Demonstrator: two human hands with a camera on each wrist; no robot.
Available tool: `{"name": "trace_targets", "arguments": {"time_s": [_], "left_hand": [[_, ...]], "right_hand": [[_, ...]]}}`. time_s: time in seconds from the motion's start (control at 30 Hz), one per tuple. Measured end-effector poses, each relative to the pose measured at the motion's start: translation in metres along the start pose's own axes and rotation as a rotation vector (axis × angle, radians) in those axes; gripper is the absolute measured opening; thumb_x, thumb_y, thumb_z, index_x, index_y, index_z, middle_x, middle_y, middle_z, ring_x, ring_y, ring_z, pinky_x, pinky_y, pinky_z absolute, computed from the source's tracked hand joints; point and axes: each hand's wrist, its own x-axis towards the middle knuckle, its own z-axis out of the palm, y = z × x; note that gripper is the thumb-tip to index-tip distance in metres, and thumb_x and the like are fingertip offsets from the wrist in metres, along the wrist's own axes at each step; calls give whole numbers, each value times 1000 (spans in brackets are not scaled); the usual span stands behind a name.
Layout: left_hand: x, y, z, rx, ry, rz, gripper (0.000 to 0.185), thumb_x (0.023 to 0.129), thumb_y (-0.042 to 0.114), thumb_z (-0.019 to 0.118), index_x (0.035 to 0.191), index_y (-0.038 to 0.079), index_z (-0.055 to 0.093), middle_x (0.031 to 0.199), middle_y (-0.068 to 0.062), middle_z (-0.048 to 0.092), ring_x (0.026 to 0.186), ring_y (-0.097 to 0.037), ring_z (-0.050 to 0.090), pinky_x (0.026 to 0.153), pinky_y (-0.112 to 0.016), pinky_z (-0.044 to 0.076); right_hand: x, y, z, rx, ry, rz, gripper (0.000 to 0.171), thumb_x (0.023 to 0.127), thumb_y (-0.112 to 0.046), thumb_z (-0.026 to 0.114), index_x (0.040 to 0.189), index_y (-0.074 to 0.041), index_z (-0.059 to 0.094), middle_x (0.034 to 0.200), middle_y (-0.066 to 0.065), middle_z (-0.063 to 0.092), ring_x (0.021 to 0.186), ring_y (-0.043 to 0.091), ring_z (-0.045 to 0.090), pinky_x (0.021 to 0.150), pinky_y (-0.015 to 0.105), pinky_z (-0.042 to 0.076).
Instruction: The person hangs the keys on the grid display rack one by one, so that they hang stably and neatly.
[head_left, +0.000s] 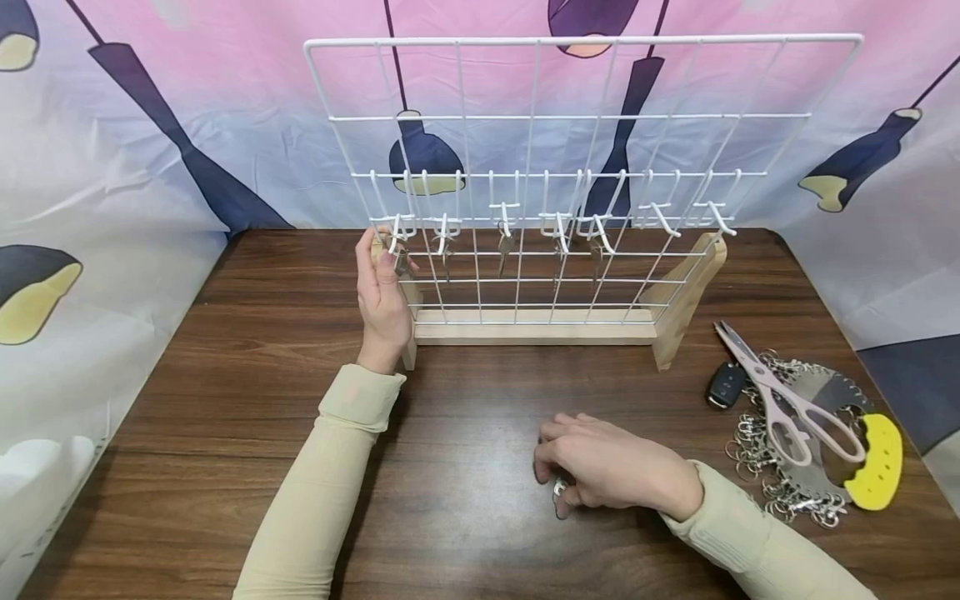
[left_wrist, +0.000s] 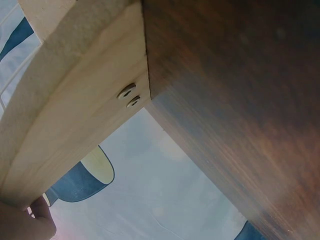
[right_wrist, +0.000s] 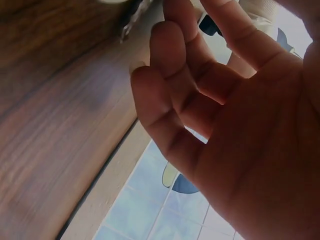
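Observation:
A white wire grid rack with wooden legs stands upright at the back of the table. Metal keys hang from several of its white hooks. My left hand grips the rack's left wooden leg, its thumb in front, close to the leftmost hanging key. Over the table, in front of the rack, my right hand has its fingers bent down and pinches a small silvery metal piece, partly hidden by the fingers. In the right wrist view, a chain-like strip shows beyond the fingertips.
On the right lie scissors with pale pink handles, a black car key, and a toothed metal plate with a yellow handle. Many small metal clasps surround the plate. A printed cloth hangs behind the table.

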Motion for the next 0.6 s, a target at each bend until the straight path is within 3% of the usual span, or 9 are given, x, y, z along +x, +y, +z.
{"name": "trace_targets", "arguments": {"time_s": [0.13, 0.3, 0.6], "left_hand": [[0, 0, 0, -6, -4, 4, 34, 104, 10, 30, 131, -7, 41, 98, 0, 50, 75, -21, 53, 67, -23, 51], [0, 0, 0, -1, -3, 13, 34, 103, 10, 30, 131, -6, 41, 97, 2, 51, 75, -15, 54, 66, -23, 51], [0, 0, -1, 2, 2, 13, 35, 103, 11, 31, 132, -6, 41, 96, -2, 51, 74, -16, 54, 67, -24, 51]], "right_hand": [[1, -1, 1, -3, -7, -6, 32, 64, -38, 86, 78, -27, 60, 81, -17, 46, 80, 5, 44, 71, 26, 43], [1, -1, 3, -24, -6, -2, 28, 69, -32, 86, 75, -27, 59, 81, -16, 47, 82, 6, 48, 75, 30, 46], [3, -2, 5, -37, -10, -1, 26, 72, -25, 85, 74, -27, 59, 78, -17, 45, 80, 5, 48, 76, 33, 48]]}}
